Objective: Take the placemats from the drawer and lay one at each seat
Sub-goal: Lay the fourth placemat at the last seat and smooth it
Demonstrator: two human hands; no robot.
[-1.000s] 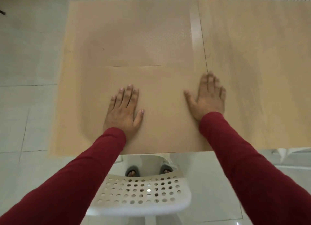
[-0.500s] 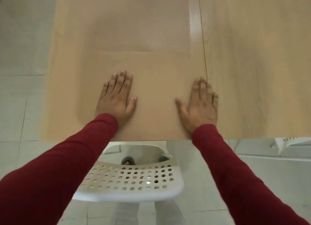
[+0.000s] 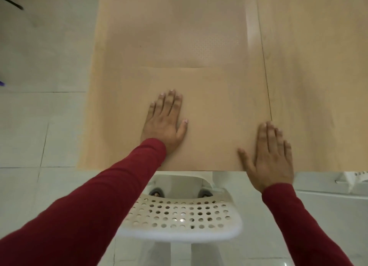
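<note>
While both hands press the placemat (image 3: 209, 114), a chair (image 3: 183, 218) stands below.

Pale tiled floor (image 3: 39, 126), wood table (image 3: 318, 86), white perforated chair (image 3: 179, 216) tucked under near edge

Two tan placemats lie flat on the table, one beyond the other.

The near placemat (image 3: 209, 116) is plain and smooth, its near edge flush with the table's edge. The far placemat (image 3: 179, 33) shows a fine dotted texture; their facing edges meet or overlap slightly.
</note>
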